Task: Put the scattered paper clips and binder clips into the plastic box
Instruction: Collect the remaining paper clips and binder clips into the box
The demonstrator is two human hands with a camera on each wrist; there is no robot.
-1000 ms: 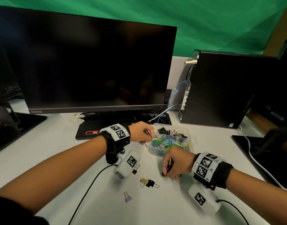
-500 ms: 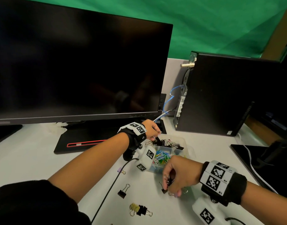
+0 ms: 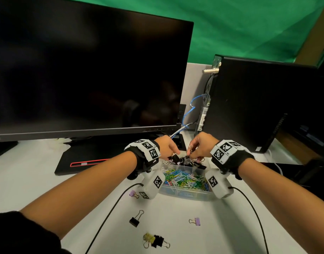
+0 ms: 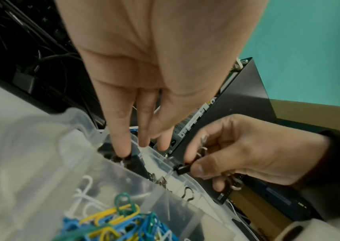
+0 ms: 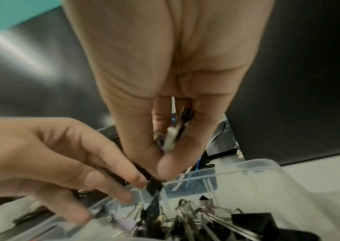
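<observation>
A clear plastic box [image 3: 186, 196] holds coloured paper clips [image 3: 185, 179] in its near compartment and binder clips [image 3: 185, 161] in its far one. Both hands hover over the far compartment. My left hand [image 3: 173, 153] has its fingers [image 4: 121, 143] straight, the tips touching black clips in the box. My right hand [image 3: 191, 154] pinches a black binder clip [image 4: 182, 168] between thumb and forefinger at the box rim. More clips [image 5: 176, 130] sit inside its curled fingers. Loose binder clips lie on the table: purple [image 3: 132, 193], black [image 3: 135, 219], purple [image 3: 196, 221], and a yellow and black pair [image 3: 153, 240].
A large dark monitor [image 3: 84, 70] on its black base [image 3: 95, 158] stands behind the box to the left. A black computer tower [image 3: 258, 107] stands behind to the right, with blue cables [image 3: 194, 105] between them. The wrist cameras' black cables [image 3: 109, 213] trail over the white table.
My right hand has risen from the table in front of the box to the far compartment, carrying binder clips. The left hand stays over that compartment, its fingers now straight.
</observation>
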